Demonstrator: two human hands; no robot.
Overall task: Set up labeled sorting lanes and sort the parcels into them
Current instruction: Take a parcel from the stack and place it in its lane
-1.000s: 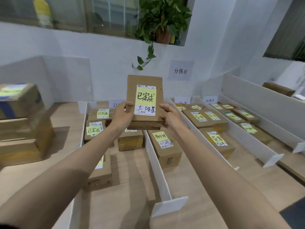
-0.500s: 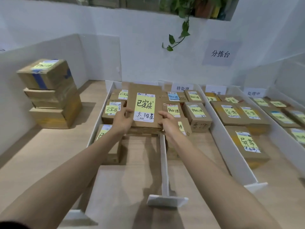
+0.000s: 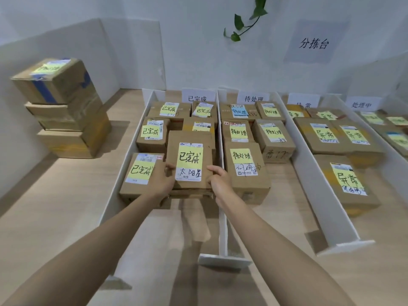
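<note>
A pale wooden worktop spreads under everything, and long white foam-board dividers cut its right part into four lanes running toward the white wall. At far left, well apart from the lanes, stands a stack of three brown cardboard boxes, the top one bearing blue tape and a yellow note. Brown cardboard parcels with yellow handwritten notes fill the lanes: the third-lane parcels read 异常, the second-lane parcels read 待处理, and the first-lane parcels read 已完成.

The flat brown cardboard parcel, with its own yellow 已完成 note, lies in the first, leftmost lane near the front. It has a neighbouring parcel just to its left and a divider to its right, and it overlaps the parcels behind it. Whether it rests fully on what lies below cannot be told. Both hands hold it by its near end. The left hand has its grip on the near left corner, thumb on top. The right hand has its grip on the near right corner, fingers curled over the edge.

A grey paper wall sign reads 分拣台. Small white lane cards stand at the far end of each lane. A green leafy vine dangles left of the sign
</note>
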